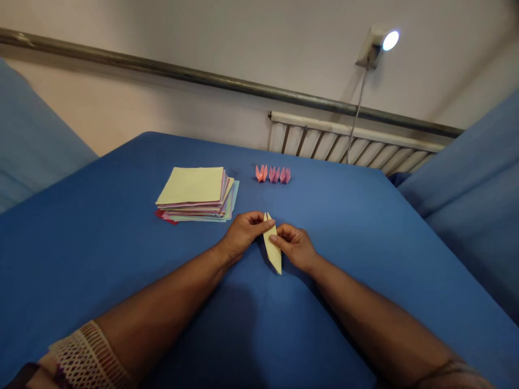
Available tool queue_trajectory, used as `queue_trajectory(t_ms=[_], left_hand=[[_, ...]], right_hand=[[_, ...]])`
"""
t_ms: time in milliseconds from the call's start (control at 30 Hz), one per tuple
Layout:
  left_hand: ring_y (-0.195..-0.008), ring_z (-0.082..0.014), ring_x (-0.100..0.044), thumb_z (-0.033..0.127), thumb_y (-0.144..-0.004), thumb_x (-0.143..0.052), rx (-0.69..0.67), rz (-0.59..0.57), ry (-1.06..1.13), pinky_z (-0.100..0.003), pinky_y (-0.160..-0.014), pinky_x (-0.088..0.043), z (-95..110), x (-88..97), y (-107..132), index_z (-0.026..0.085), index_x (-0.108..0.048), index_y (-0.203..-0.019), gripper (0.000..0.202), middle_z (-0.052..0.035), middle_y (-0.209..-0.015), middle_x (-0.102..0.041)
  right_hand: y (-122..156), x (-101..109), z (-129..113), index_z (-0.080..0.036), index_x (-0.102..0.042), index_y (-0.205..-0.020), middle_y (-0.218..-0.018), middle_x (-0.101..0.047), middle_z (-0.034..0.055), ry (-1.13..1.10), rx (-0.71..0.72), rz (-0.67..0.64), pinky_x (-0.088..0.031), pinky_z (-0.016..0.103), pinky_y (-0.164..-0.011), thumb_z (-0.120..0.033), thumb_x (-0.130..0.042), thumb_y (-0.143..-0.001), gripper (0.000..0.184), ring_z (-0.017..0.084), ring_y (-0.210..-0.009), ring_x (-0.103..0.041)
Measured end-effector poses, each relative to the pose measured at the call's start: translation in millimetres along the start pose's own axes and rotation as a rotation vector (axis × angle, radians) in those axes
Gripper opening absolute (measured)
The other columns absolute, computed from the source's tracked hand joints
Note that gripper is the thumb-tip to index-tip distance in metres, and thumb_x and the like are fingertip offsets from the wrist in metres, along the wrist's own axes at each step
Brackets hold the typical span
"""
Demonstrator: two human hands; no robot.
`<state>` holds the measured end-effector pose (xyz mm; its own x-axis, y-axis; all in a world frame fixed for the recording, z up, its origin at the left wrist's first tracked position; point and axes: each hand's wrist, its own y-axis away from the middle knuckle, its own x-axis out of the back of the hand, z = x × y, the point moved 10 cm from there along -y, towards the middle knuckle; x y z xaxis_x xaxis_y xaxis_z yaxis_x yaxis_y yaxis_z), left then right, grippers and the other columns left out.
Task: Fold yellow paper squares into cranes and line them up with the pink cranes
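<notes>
Between my hands is a folded yellow paper [274, 255], a narrow strip with pointed ends, tilted above the blue surface. My left hand [244, 232] pinches its upper end between thumb and fingers. Lower down, on the right edge, my right hand [297, 246] grips it with the thumb on top and the fingers curled behind. Just beyond the hands stand several small folded paper figures, an orange-pink one [261, 173] on the left and purple ones [279, 175] beside it.
A stack of coloured paper [190, 186], yellow on top, lies to the left on the blue-covered table [344, 216]. Behind it are a metal rail [203, 74], a white radiator [324, 127] and a wall socket with a lit plug [375, 48]. Blue curtains [474, 162] hang at both sides.
</notes>
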<state>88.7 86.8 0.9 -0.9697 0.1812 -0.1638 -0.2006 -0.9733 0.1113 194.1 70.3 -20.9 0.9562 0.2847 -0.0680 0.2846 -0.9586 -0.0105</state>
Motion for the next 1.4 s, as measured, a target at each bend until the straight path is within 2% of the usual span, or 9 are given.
queue_trajectory(t_ms=[233,367,467,533,633,767,1000,1267,1400], left_hand=[[-0.061,-0.0095,-0.053,0.039,-0.064,-0.084,-0.012,0.109,0.116,-0.023,-0.062,-0.041,2,12.4,-2,0.015,-0.064,-0.069,0.031,0.0020,-0.065,-0.062],[-0.069,-0.0126,-0.058,0.050,-0.071,-0.076,0.039,-0.009,0.195,-0.026,-0.069,-0.046,-1,-2.9,0,0.014,-0.067,-0.077,0.038,-0.0011,-0.072,-0.065],[-0.065,-0.0113,-0.057,0.046,-0.066,-0.081,0.067,-0.067,0.090,-0.025,-0.066,-0.044,-6,-8.5,1,0.014,-0.065,-0.078,0.037,0.0004,-0.069,-0.063],[-0.060,-0.0088,-0.053,0.041,-0.063,-0.084,0.054,-0.046,0.000,-0.023,-0.062,-0.041,-7,-4.7,0,0.015,-0.064,-0.074,0.035,0.0028,-0.064,-0.060],[-0.058,-0.0084,-0.051,0.044,-0.066,-0.081,0.027,-0.026,-0.051,-0.023,-0.061,-0.041,-8,-0.4,-3,0.014,-0.064,-0.073,0.034,0.0027,-0.063,-0.060],[-0.059,-0.0093,-0.054,0.047,-0.070,-0.077,0.026,-0.043,-0.011,-0.024,-0.062,-0.043,-8,-2.6,-4,0.014,-0.066,-0.076,0.035,0.0014,-0.066,-0.063],[-0.060,-0.0100,-0.058,0.036,-0.055,-0.087,0.072,-0.009,-0.029,-0.024,-0.063,-0.047,-7,-4.5,-3,0.015,-0.064,-0.074,0.036,0.0025,-0.065,-0.065],[-0.068,-0.0129,-0.065,0.032,-0.060,-0.085,0.091,-0.012,0.042,-0.028,-0.070,-0.052,-11,-2.6,-3,0.013,-0.069,-0.088,0.036,-0.0026,-0.077,-0.071],[-0.062,-0.0105,-0.062,0.029,-0.060,-0.085,0.053,0.001,0.036,-0.025,-0.065,-0.050,-7,-0.6,-4,0.014,-0.066,-0.086,0.035,0.0004,-0.071,-0.069]], right_hand=[[1,-1,4,-0.020,-0.058,-0.066,-0.059,-0.054,-0.0053,0.005,-0.011,-0.011,-0.035,0.025,-0.053,-0.042,-0.073,-0.071,0.027,0.009,-0.053,-0.044],[-2,4,4,-0.020,-0.058,-0.066,-0.059,-0.057,-0.0044,-0.063,-0.012,0.035,-0.038,0.025,-0.054,-0.045,-0.076,-0.068,0.031,0.010,-0.054,-0.046],[-3,12,1,-0.020,-0.060,-0.068,-0.061,-0.060,-0.0030,-0.127,-0.001,0.108,-0.039,0.026,-0.056,-0.050,-0.076,-0.068,0.034,0.011,-0.055,-0.049],[-3,14,0,-0.020,-0.061,-0.069,-0.063,-0.062,-0.0018,-0.143,0.003,0.125,-0.041,0.027,-0.057,-0.051,-0.075,-0.069,0.034,0.011,-0.056,-0.051],[-3,15,0,-0.020,-0.061,-0.071,-0.064,-0.063,-0.0016,-0.136,0.008,0.121,-0.041,0.027,-0.059,-0.052,-0.075,-0.070,0.035,0.012,-0.056,-0.052],[-3,16,-1,-0.020,-0.062,-0.073,-0.063,-0.063,-0.0017,-0.148,0.019,0.132,-0.044,0.029,-0.063,-0.054,-0.074,-0.069,0.036,0.012,-0.058,-0.055],[-3,25,-6,-0.020,-0.060,-0.070,-0.056,-0.056,-0.0051,-0.161,0.011,0.226,-0.039,0.025,-0.053,-0.051,-0.078,-0.064,0.036,0.009,-0.051,-0.047],[-4,30,-3,-0.020,-0.059,-0.072,-0.060,-0.058,-0.0037,-0.176,0.012,0.248,-0.040,0.026,-0.055,-0.050,-0.076,-0.065,0.035,0.009,-0.054,-0.047],[-4,30,-4,-0.020,-0.060,-0.075,-0.061,-0.059,-0.0035,-0.168,0.036,0.238,-0.041,0.026,-0.057,-0.047,-0.074,-0.069,0.032,0.010,-0.055,-0.049]])
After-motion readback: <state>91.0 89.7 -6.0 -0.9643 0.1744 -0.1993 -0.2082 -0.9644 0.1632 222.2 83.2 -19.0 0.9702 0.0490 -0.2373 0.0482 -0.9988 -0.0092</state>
